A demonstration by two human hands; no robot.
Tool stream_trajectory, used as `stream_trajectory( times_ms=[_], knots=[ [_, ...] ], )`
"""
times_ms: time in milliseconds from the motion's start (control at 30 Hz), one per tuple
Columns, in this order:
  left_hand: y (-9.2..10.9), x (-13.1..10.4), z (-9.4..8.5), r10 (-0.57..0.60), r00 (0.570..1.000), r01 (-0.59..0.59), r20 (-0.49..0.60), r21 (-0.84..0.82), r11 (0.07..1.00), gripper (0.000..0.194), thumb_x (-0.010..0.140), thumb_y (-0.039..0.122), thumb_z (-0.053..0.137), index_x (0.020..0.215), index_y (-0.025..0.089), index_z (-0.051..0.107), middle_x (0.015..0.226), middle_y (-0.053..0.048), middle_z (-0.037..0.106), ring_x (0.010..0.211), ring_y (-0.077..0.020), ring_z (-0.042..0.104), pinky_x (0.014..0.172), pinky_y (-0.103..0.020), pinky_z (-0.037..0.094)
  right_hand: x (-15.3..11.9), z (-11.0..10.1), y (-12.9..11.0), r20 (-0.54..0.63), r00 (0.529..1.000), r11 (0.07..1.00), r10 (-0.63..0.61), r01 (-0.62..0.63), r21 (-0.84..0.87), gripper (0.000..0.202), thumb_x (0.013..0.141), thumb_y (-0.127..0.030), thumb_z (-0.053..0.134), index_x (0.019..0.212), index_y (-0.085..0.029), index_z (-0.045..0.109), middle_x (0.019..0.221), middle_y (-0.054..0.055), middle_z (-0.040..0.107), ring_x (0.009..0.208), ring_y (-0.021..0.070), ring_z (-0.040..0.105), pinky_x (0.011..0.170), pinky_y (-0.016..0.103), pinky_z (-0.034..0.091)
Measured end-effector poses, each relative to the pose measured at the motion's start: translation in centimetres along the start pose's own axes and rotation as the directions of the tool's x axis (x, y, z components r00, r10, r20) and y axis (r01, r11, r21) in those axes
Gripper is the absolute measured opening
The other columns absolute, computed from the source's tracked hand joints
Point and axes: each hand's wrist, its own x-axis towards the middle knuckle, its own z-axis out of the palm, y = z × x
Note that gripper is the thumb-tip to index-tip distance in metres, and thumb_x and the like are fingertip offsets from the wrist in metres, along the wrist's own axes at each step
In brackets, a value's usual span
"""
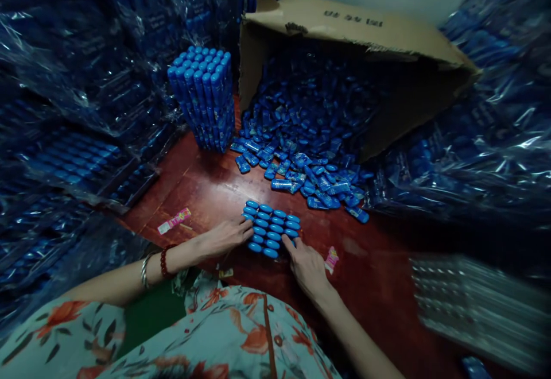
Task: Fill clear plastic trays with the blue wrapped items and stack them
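A block of small blue bottles (270, 227), packed upright in rows with rounded tops showing, stands on the reddish table near my body. At its left edge my left hand (228, 234) rests its fingertips, the fingers close together. My right hand (301, 254) touches the block's lower right side with its fingertips, the index finger reaching over the corner bottles. Behind the block, many loose blue bottles (321, 181) spill from an open cardboard box (344, 20) lying on its side.
A tall stack of blue bottles (204, 100) stands at the back left. Plastic-wrapped blue packs pile up on both sides. Clear plastic trays (473, 304) lie at the right. Pink wrappers (174, 221) are on the reddish table (206, 189).
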Motion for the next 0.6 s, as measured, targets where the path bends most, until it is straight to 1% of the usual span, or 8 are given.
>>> stream_trajectory(
  times_ms=[67,133,200,267,333,433,533,600],
  knots=[
    [-0.3,-1.3,0.6,-0.008,0.996,0.005,-0.085,-0.034,0.999,0.036,0.085,0.006,0.042,0.118,0.017,0.050,0.111,-0.011,0.057,0.096,-0.0205,0.056,0.079,-0.031,0.049,-0.4,0.1,-0.2,-0.044,0.999,1.000,0.013,-0.014,-0.025,0.045,0.084,-0.006,0.042,0.124,-0.024,0.054,0.098,0.010,0.065,0.064,0.0150,0.062,0.057,0.025,0.043],
    [-1.0,-2.5,1.2,-0.028,0.974,0.010,-0.224,-0.078,0.997,0.044,0.087,0.008,0.039,0.129,0.021,0.042,0.120,-0.011,0.054,0.103,-0.0195,0.055,0.084,-0.031,0.048,-1.1,0.4,-0.2,-0.129,0.990,0.999,0.050,-0.051,0.001,0.038,0.090,-0.019,0.042,0.126,-0.024,0.052,0.097,0.009,0.066,0.061,0.0143,0.061,0.054,0.025,0.041],
    [-2.3,-2.6,1.4,-0.108,0.917,0.061,-0.384,-0.134,0.989,0.039,0.091,0.012,0.037,0.128,0.021,0.043,0.118,-0.011,0.055,0.105,-0.0190,0.055,0.087,-0.031,0.048,-1.3,0.3,0.3,-0.212,0.972,0.994,0.105,-0.096,0.053,0.037,0.092,-0.030,0.041,0.126,-0.022,0.053,0.089,0.008,0.067,0.058,0.0141,0.060,0.053,0.025,0.039],
    [-4.4,-1.3,1.2,-0.261,0.838,0.169,-0.478,-0.229,0.959,0.030,0.093,0.018,0.037,0.119,0.018,0.050,0.108,-0.011,0.058,0.099,-0.0181,0.057,0.083,-0.029,0.048,-0.5,-0.3,1.3,-0.272,0.952,0.987,0.141,-0.114,0.113,0.034,0.093,-0.033,0.040,0.120,-0.020,0.058,0.081,0.007,0.067,0.060,0.0145,0.060,0.056,0.025,0.040],
    [-7.0,1.2,0.7,-0.438,0.772,0.316,-0.460,-0.320,0.893,0.025,0.093,0.022,0.039,0.112,0.015,0.054,0.100,-0.010,0.058,0.091,-0.0176,0.058,0.080,-0.029,0.049,1.7,-1.2,2.8,-0.308,0.937,0.976,0.162,-0.106,0.192,0.031,0.094,-0.030,0.039,0.111,-0.021,0.063,0.081,0.006,0.067,0.067,0.0154,0.061,0.063,0.025,0.041],
    [-10.6,5.7,-0.2,-0.610,0.726,0.539,-0.317,-0.289,0.792,0.033,0.088,0.027,0.050,0.117,0.011,0.052,0.108,-0.015,0.053,0.098,-0.0238,0.055,0.084,-0.036,0.047,7.5,-2.5,4.6,-0.288,0.936,0.954,0.201,-0.120,0.276,0.031,0.094,-0.025,0.036,0.110,-0.021,0.062,0.094,0.007,0.066,0.085,0.0187,0.059,0.072,0.027,0.043],
    [-12.5,9.2,-0.8,-0.671,0.711,0.635,-0.211,-0.218,0.741,0.049,0.082,0.035,0.060,0.122,0.009,0.048,0.121,-0.021,0.046,0.107,-0.0318,0.051,0.088,-0.042,0.044,13.8,-2.9,5.1,-0.103,0.992,0.985,0.066,-0.048,0.164,0.031,0.089,-0.022,0.043,0.118,-0.020,0.057,0.107,0.010,0.062,0.102,0.0245,0.051,0.079,0.032,0.042],
    [-12.8,10.5,-0.9,-0.675,0.713,0.642,-0.188,-0.211,0.737,0.043,0.083,0.033,0.058,0.117,0.007,0.052,0.123,-0.023,0.045,0.108,-0.0330,0.051,0.087,-0.042,0.044,16.6,-2.6,4.8,0.018,0.999,0.993,-0.032,0.029,0.117,0.032,0.086,-0.017,0.047,0.116,-0.017,0.057,0.112,0.013,0.060,0.107,0.0268,0.048,0.084,0.036,0.040]
  ],
)
